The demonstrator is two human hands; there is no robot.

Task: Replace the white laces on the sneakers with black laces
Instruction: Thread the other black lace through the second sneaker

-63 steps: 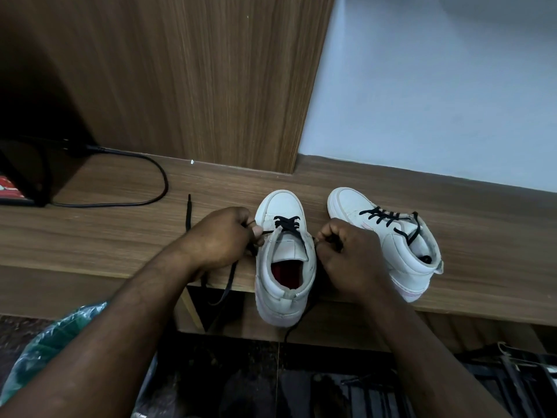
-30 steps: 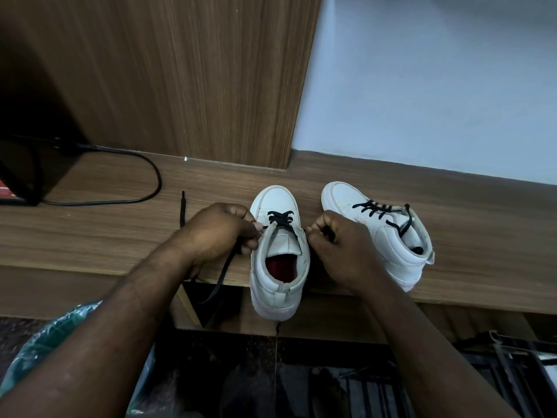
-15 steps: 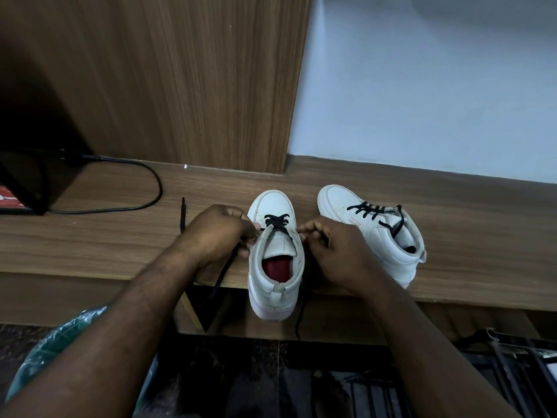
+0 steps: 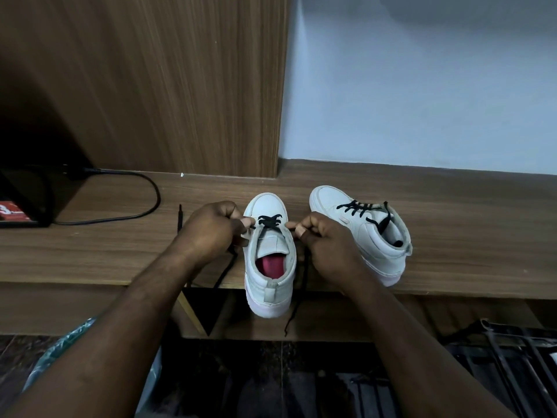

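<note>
At the far left a red-and-white item [image 4: 12, 211] sits in shadow on the wooden ledge [image 4: 90, 254]. A black cable [image 4: 156, 196] loops across the ledge beside it. Below, part of a green plastic bag [image 4: 60, 348] shows.

The left hand [image 4: 211, 233] is curled, its thumb and forefinger pinching the black lace [image 4: 268, 221] at the left edge of the near sneaker [image 4: 269, 285]. 1 free end of that lace runs under this hand; its tip lies on the ledge behind the knuckles, and a loop hangs over the front edge.

The near sneaker is white with a red insole. Its toe points away and its heel overhangs the ledge. Only the 2 or so lowest eyelet rows carry lace, crossed near the toe.

The right hand [image 4: 328, 245] is curled at the shoe's right edge. It seems to pinch the lace's other end, though the contact is too small to be sure. That end trails down past the ledge.

Just right of it, touching the hand's back, stands the second sneaker [image 4: 370, 245], angled rightwards and laced in black up to the collar. A dark metal rack [image 4: 512, 357] sits lower right.
</note>
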